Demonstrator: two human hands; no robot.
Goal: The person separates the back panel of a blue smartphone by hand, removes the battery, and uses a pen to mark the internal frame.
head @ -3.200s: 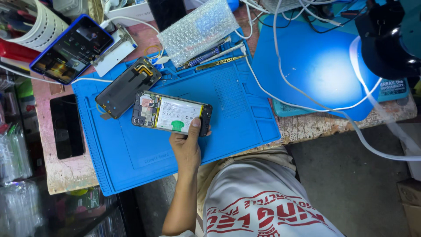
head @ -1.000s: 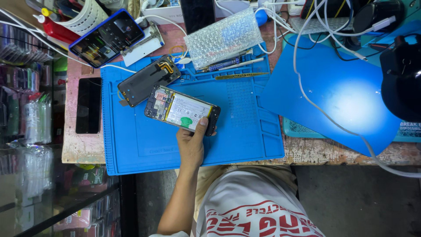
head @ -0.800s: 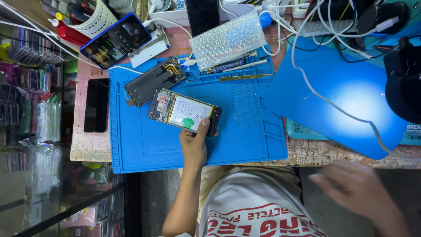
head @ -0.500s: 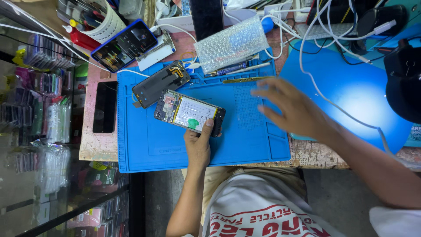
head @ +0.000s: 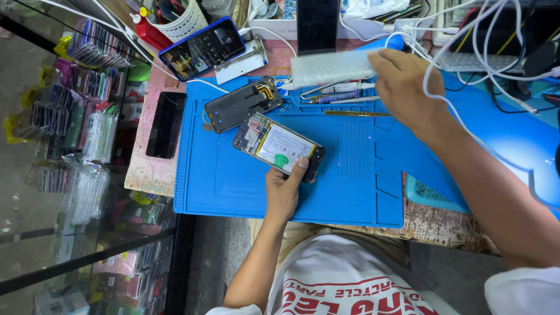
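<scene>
Blue repair mat [head: 245, 186] carries the opened phone [head: 279, 147], long axis slanting down-right — left hand [head: 284, 189] pinches its near end; right hand [head: 402, 81], fingers curled loosely, touches bubble wrap [head: 332, 67] beyond.

right hand [head: 402, 81] newly reached out, now on bubble-wrap pack [head: 329, 68]
</scene>
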